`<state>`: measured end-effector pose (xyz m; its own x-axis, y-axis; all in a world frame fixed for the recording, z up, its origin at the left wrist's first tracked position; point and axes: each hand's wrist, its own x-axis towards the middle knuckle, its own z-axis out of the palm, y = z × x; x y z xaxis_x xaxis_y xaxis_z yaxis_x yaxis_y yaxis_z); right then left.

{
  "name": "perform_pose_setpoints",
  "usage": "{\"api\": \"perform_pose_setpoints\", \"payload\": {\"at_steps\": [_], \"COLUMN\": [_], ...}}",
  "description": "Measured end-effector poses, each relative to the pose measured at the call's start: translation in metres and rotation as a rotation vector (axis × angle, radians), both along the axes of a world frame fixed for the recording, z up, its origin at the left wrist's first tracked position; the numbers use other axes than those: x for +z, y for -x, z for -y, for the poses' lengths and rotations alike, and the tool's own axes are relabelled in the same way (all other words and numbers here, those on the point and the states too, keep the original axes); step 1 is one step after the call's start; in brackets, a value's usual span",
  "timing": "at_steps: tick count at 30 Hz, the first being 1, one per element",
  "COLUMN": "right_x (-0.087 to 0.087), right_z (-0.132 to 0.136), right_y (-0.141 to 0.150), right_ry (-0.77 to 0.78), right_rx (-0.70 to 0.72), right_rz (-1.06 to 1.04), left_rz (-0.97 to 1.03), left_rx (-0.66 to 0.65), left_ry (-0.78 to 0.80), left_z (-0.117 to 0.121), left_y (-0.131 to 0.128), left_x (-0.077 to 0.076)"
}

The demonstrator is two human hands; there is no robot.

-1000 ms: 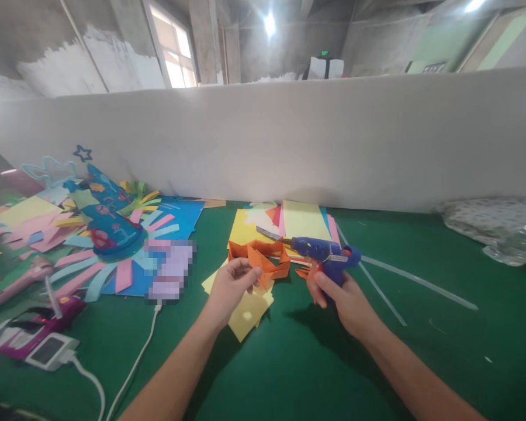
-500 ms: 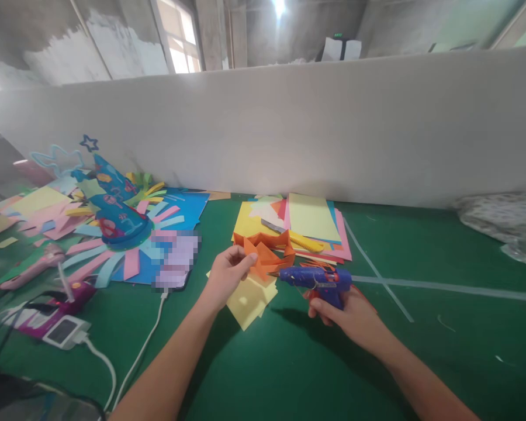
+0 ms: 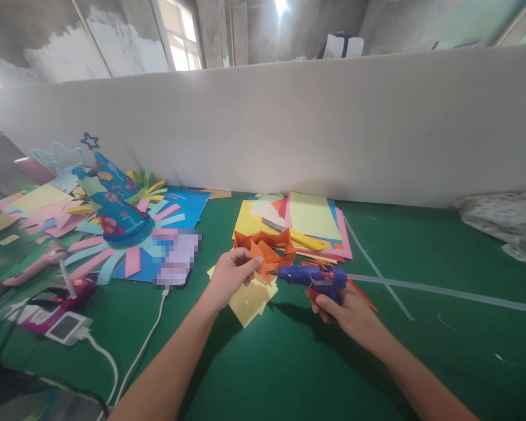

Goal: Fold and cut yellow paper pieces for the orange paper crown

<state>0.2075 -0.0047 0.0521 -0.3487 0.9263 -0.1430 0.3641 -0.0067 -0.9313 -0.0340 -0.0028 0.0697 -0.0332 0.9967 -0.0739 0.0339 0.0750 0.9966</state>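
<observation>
My left hand (image 3: 236,273) pinches a small folded orange paper piece (image 3: 263,260) between thumb and fingers. Wrapped round the handle of a blue hot glue gun (image 3: 313,276) is my right hand (image 3: 337,307). The gun's nozzle points left and sits at the lower part of the orange piece; whether it touches cannot be made out. Just behind stands a zigzag-folded orange paper band (image 3: 284,241). Pale yellow paper squares (image 3: 248,304) lie on the table below my left hand. A yellow utility knife (image 3: 307,240) rests on a stack of coloured paper (image 3: 313,213).
To the left are blue cone party hats (image 3: 123,207) with paper strips, a phone (image 3: 178,257) on a white cable, a pink glue gun (image 3: 39,266) and a power strip (image 3: 52,313). A pale partition (image 3: 263,128) closes off the green table (image 3: 289,374) behind.
My left hand has shifted slightly right and turned the orange piece, which now stands more upright. The glue gun has moved a little left, its nozzle closer in behind the piece.
</observation>
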Motion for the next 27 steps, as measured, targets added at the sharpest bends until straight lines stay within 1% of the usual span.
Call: {"api": "perform_pose_setpoints", "payload": {"at_steps": [10,18,27], "right_x": [-0.0006,0.0047,-0.0015], "right_z": [-0.0002,0.0001,-0.0011], "right_y": [-0.0004,-0.0005,-0.004], "right_ry": [0.003,-0.056,-0.115], "right_rx": [-0.006,0.019,0.021], "right_rz": [0.05,0.15,0.218], "left_rz": [0.02,0.026,0.041], "left_rx": [-0.017,-0.018,-0.014], "left_ry": [0.015,0.02,0.035], "left_z": [0.0012,0.0013,0.0009], "left_y": [-0.0012,-0.0026,-0.0034], "left_x": [0.0023,0.0026,0.0033]}}
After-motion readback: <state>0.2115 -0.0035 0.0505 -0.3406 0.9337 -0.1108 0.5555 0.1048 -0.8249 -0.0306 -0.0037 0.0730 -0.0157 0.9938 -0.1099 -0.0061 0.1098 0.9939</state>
